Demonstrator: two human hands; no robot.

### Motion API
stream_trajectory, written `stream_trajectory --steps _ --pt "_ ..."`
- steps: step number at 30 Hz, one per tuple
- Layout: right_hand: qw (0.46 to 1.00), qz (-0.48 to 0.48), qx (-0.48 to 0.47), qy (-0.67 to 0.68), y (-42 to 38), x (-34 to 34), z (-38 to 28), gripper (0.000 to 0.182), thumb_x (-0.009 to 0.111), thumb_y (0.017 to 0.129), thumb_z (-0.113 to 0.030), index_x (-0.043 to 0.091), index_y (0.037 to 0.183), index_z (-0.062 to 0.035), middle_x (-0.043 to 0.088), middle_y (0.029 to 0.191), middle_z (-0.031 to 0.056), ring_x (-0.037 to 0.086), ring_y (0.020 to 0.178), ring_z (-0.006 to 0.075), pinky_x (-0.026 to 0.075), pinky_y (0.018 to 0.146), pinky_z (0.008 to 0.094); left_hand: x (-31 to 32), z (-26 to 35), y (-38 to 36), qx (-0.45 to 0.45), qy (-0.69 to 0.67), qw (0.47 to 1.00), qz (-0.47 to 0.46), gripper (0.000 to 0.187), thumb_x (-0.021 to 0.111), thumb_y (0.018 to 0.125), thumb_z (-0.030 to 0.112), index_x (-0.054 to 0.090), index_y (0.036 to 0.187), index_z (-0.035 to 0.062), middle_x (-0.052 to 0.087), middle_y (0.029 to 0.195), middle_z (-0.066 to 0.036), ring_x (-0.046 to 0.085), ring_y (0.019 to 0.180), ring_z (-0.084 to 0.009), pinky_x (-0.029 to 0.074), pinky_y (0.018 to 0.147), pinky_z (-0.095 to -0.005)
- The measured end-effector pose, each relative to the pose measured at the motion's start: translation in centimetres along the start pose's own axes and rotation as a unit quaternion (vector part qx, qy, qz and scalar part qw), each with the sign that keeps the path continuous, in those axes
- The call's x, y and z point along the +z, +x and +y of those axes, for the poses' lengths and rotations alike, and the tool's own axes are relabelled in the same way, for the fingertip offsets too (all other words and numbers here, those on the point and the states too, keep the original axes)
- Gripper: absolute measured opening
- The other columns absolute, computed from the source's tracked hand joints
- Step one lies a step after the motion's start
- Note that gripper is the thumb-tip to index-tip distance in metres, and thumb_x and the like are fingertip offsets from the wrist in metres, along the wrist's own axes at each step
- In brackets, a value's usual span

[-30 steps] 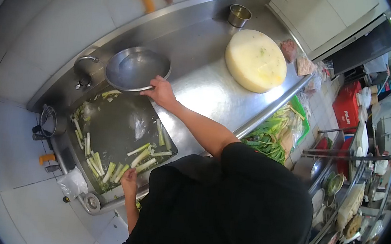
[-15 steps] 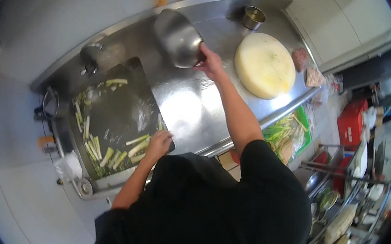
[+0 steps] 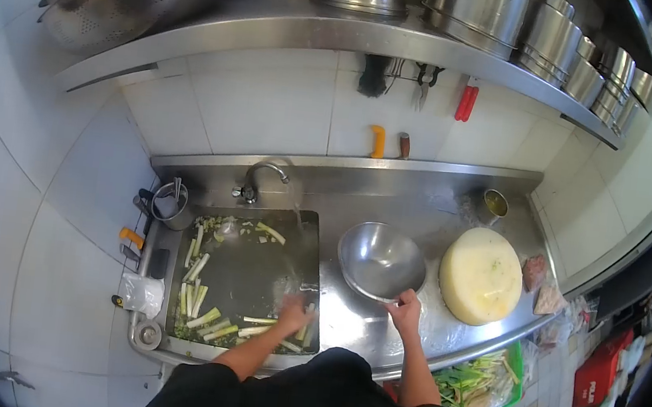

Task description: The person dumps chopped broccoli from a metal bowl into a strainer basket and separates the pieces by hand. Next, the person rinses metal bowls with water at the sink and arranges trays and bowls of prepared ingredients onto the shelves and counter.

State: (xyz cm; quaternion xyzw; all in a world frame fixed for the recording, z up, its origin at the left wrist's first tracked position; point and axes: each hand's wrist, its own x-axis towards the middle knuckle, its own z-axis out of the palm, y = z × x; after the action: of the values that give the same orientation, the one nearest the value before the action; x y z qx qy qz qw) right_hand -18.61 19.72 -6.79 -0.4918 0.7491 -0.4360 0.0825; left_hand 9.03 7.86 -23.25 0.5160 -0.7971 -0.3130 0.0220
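Note:
My right hand (image 3: 407,312) grips the near rim of a metal mixing bowl (image 3: 381,260), which sits upright on the steel counter with no food in it. Over the near right corner of the water-filled sink (image 3: 255,264) is my left hand (image 3: 294,314), its fingers smeared by motion, so I cannot see whether they hold anything. Cut green onion pieces (image 3: 204,318) float along the left and near sides of the sink. Water runs from the faucet (image 3: 260,182) into it.
Right of the bowl stands a round, pale chopping block (image 3: 481,277), with a small metal cup (image 3: 492,207) behind it. A green basket of vegetables (image 3: 513,378) is below the counter's front edge. Overhead, a steel shelf (image 3: 345,38) carries pots and colanders.
The bowl was tilted up in my right hand and now rests upright on the counter. My left hand has moved from the sink's edge over the water. The view has turned and shows the shelf.

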Motion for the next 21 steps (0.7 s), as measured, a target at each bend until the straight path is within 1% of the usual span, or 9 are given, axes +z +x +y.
stream_trajectory --steps 1,3,5,7,9,14,17,19,21 --pt "0.999 -0.002 -0.033 -0.016 -0.4 -0.5 -0.6 0.032 0.082 0.061 -0.017 0.057 0.068 0.0005 0.053 0.073 0.0098 0.053 0.063 0.0253 0.042 0.058 0.0351 -0.4 -3.2 1.0 -0.049 0.017 0.998 -0.035 0.072 0.059 0.081 0.058 0.053 0.132 0.0071 0.036 0.145 -0.022 0.029 0.137 -0.0404 0.021 0.109 -0.0593" --pt "0.998 -0.005 0.024 -0.066 -1.9 -0.6 2.1 0.029 0.080 0.061 -0.017 0.059 0.070 0.0003 0.054 0.078 0.0124 0.054 0.075 0.0303 0.044 0.067 0.0398 -7.5 -5.0 1.1 -0.130 -0.016 0.979 -0.159 0.061 0.064 0.081 0.049 0.062 0.122 0.0045 0.054 0.129 -0.024 0.051 0.121 -0.0376 0.039 0.102 -0.0465" --pt "0.994 0.003 0.056 -0.090 -2.8 -0.8 3.9 0.026 0.078 0.062 -0.017 0.060 0.071 0.0002 0.054 0.082 0.0142 0.055 0.081 0.0330 0.045 0.071 0.0421 -9.9 -9.2 -0.5 -0.081 -0.107 0.990 0.030 0.058 0.069 0.078 0.042 0.062 0.120 0.0027 0.063 0.115 -0.023 0.063 0.103 -0.0355 0.049 0.091 -0.0388" --pt "0.993 0.032 0.072 -0.086 -3.3 -1.0 4.5 0.024 0.076 0.063 -0.015 0.060 0.073 0.0002 0.053 0.083 0.0152 0.054 0.079 0.0333 0.045 0.071 0.0421 -15.0 -9.4 -2.9 -0.106 -0.137 0.983 0.058 0.054 0.072 0.079 0.038 0.063 0.117 -0.0002 0.063 0.116 -0.022 0.062 0.107 -0.0317 0.048 0.091 -0.0370" --pt "0.993 0.038 0.061 -0.097 -3.7 -0.6 5.7 0.022 0.074 0.066 -0.013 0.058 0.072 0.0002 0.052 0.081 0.0160 0.053 0.077 0.0335 0.044 0.070 0.0418 -18.0 -10.3 -4.5 -0.115 -0.187 0.971 0.091 0.055 0.071 0.078 0.037 0.062 0.117 -0.0010 0.063 0.117 -0.021 0.062 0.106 -0.0329 0.048 0.091 -0.0378" --pt "0.994 0.030 0.054 -0.095 -4.6 0.1 4.9 0.023 0.073 0.069 -0.013 0.057 0.080 0.0008 0.051 0.087 0.0179 0.052 0.079 0.0352 0.043 0.072 0.0431 -21.6 -10.5 -6.1 -0.079 -0.243 0.955 0.150 0.052 0.070 0.082 0.034 0.060 0.120 0.0005 0.064 0.116 -0.020 0.063 0.104 -0.0312 0.048 0.091 -0.0371" --pt "0.992 0.014 0.024 -0.127 -4.6 1.0 5.8 0.028 0.072 0.070 -0.013 0.056 0.088 0.0012 0.049 0.091 0.0195 0.050 0.084 0.0368 0.042 0.075 0.0443 -21.7 -8.7 -6.5 -0.068 -0.190 0.972 0.120 0.054 0.070 0.081 0.034 0.059 0.121 -0.0004 0.063 0.118 -0.020 0.062 0.107 -0.0318 0.048 0.092 -0.0375" --pt "0.989 0.030 -0.026 -0.143 -4.4 1.4 6.3 0.030 0.073 0.070 -0.014 0.055 0.088 0.0015 0.049 0.093 0.0197 0.050 0.085 0.0382 0.042 0.075 0.0450 -19.4 -8.1 -6.8 -0.022 -0.160 0.981 0.105 0.055 0.071 0.081 0.034 0.058 0.122 -0.0008 0.062 0.118 -0.020 0.062 0.107 -0.0325 0.048 0.092 -0.0381" --pt "0.985 0.052 -0.054 -0.156 -4.5 1.8 6.5 0.034 0.073 0.072 -0.017 0.055 0.094 0.0016 0.049 0.097 0.0206 0.050 0.087 0.0393 0.043 0.076 0.0454 -17.0 -6.9 -8.1 -0.011 -0.132 0.991 0.021 0.057 0.070 0.080 0.035 0.058 0.122 -0.0006 0.062 0.118 -0.021 0.061 0.107 -0.0342 0.048 0.092 -0.0391"
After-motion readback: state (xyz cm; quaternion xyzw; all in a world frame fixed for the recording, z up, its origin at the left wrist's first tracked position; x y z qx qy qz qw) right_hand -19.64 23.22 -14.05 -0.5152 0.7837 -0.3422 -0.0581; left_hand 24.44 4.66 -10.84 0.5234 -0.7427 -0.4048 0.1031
